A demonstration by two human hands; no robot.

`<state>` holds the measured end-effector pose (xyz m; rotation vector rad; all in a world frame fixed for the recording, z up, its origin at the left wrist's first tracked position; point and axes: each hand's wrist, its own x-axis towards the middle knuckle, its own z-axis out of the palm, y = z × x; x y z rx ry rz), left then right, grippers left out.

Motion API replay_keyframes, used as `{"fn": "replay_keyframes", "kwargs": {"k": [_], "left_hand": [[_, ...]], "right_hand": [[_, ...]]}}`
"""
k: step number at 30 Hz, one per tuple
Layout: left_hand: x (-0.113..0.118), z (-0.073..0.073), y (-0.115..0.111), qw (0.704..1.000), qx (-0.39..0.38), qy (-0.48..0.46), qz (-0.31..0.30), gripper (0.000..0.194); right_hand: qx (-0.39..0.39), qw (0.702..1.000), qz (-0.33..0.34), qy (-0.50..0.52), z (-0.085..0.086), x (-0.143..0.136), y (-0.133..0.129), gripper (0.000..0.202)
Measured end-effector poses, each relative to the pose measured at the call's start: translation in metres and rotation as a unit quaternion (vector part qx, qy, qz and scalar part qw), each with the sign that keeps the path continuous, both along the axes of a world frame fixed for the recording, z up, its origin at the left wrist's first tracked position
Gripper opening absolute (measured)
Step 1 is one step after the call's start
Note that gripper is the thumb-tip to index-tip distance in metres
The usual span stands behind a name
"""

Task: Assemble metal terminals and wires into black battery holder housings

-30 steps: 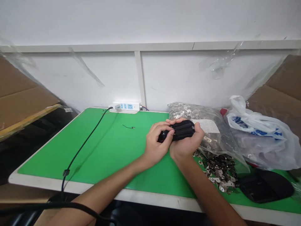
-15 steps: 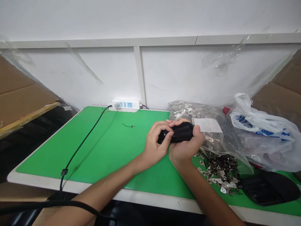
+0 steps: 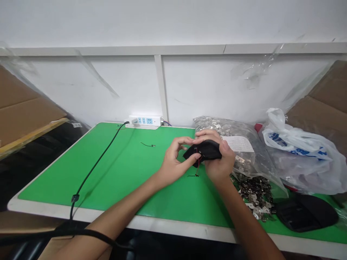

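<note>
The left hand (image 3: 175, 162) has its thumb on the case (image 3: 210, 151) by a red wire (image 3: 198, 165); whether its fingers pinch cannot be told. Above the table (image 3: 108, 184), the right hand (image 3: 221, 163) clamps the case's right end, apparently steadying it.

White power strip (image 3: 148, 121) at back edge of green table (image 3: 114, 184), black cable (image 3: 93, 167) plugged in. White plastic bag (image 3: 306, 141), blue print, far right. Cardboard (image 3: 24, 104) both sides. Clear tape (image 3: 94, 74) on wall (image 3: 173, 25).
</note>
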<state>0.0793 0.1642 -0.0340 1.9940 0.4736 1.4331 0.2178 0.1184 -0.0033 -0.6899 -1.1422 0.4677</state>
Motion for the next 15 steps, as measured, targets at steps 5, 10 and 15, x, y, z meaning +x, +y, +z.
{"fn": "replay_keyframes", "kwargs": {"k": [5,10,15], "left_hand": [[-0.013,0.008,0.003,0.993,0.078,0.067,-0.060,0.031],[-0.021,0.010,0.005,0.982,0.157,0.068,-0.085,0.050],[-0.025,0.011,0.008,0.967,0.211,0.094,-0.104,0.062]], "right_hand": [[0.055,0.988,0.009,-0.146,0.002,0.002,-0.013,0.066],[0.129,0.987,-0.006,-0.091,-0.007,-0.005,-0.014,0.050],[0.150,0.982,-0.013,-0.113,-0.006,-0.004,-0.014,0.047]]}}
